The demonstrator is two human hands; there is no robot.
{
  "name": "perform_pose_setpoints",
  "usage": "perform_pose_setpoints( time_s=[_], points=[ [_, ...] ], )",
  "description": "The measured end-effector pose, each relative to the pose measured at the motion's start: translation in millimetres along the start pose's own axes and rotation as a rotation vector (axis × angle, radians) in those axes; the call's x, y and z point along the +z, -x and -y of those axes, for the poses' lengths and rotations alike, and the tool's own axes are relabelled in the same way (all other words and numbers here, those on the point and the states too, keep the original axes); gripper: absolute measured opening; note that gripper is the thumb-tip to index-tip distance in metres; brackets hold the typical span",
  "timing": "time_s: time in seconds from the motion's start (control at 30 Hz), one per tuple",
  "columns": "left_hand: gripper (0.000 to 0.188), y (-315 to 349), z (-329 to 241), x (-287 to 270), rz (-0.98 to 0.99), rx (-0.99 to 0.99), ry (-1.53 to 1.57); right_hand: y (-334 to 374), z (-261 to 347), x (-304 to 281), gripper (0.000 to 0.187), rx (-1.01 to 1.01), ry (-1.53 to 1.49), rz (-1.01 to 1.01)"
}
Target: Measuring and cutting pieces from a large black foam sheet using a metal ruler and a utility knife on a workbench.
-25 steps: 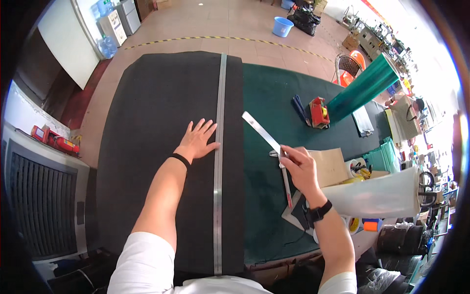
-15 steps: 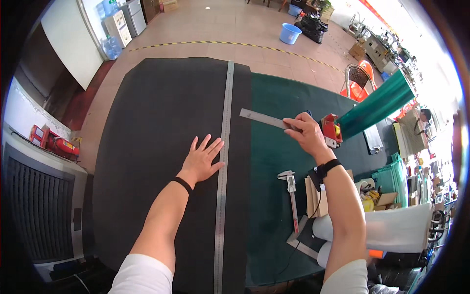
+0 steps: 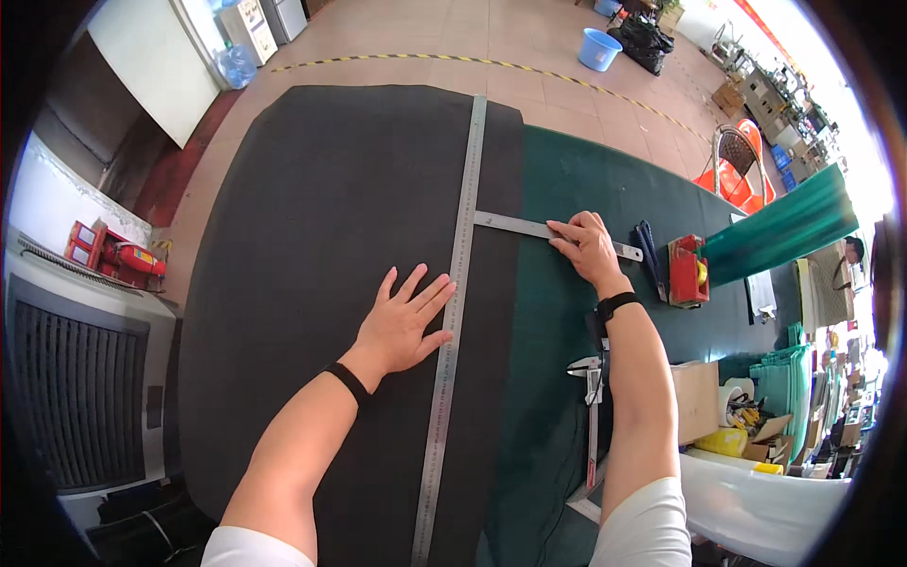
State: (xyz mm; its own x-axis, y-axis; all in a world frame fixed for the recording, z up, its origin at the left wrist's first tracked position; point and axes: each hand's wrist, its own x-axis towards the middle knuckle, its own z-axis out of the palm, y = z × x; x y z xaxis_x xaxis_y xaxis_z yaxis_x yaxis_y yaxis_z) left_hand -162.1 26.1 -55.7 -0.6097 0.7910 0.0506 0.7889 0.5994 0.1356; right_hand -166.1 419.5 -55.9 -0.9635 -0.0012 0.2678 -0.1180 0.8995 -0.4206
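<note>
My left hand (image 3: 401, 322) lies flat with its fingers spread on a large black sheet (image 3: 321, 217). Its fingertips and thumb touch the edge of a long steel ruler (image 3: 452, 331), which runs lengthwise over the sheet from far to near. In my right hand (image 3: 591, 250), pinched between thumb and fingers, is a short steel ruler (image 3: 516, 224). That one lies crosswise, its left end meeting the long ruler's right edge. It spans the sheet's right edge and the green table top (image 3: 557, 312).
A caliper (image 3: 592, 416) lies by my right forearm, partly hidden. Right of my right hand are a dark blue stapler-like tool (image 3: 651, 260), a red tape dispenser (image 3: 688, 272) and a green film roll (image 3: 779, 231). Rolls of clear film (image 3: 756, 496) lie at the near right.
My right hand has lowered the short ruler onto the sheet, bringing its end against the long ruler. My left hand stays flat beside the long ruler. The view has shifted slightly.
</note>
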Motion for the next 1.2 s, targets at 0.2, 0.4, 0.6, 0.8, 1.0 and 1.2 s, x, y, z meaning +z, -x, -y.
perform_pose_setpoints(
  time_s=[0.2,0.4,0.6,0.8,1.0,1.2],
  points=[
    [0.07,3,0,-1,-0.031,0.018,0.044,-7,-7,5,0.033,-0.062,-0.011,-0.023],
    [0.07,1,-2,-3,-0.021,0.02,0.033,-7,-9,2,0.033,-0.059,-0.018,0.005],
    [0.07,-1,-2,-5,-0.027,0.019,0.014,-8,-9,4,0.031,-0.06,-0.032,0.006],
    [0.07,0,-2,-4,-0.018,0.02,0.048,-11,-9,4,0.032,-0.053,-0.034,0.033],
    [0.07,0,-3,-5,-0.033,0.029,0.056,-11,-11,0,0.033,-0.026,-0.041,0.067],
    [0.07,2,-1,-4,-0.031,0.019,0.049,-13,-8,3,0.033,-0.01,-0.061,0.081]
  ],
)
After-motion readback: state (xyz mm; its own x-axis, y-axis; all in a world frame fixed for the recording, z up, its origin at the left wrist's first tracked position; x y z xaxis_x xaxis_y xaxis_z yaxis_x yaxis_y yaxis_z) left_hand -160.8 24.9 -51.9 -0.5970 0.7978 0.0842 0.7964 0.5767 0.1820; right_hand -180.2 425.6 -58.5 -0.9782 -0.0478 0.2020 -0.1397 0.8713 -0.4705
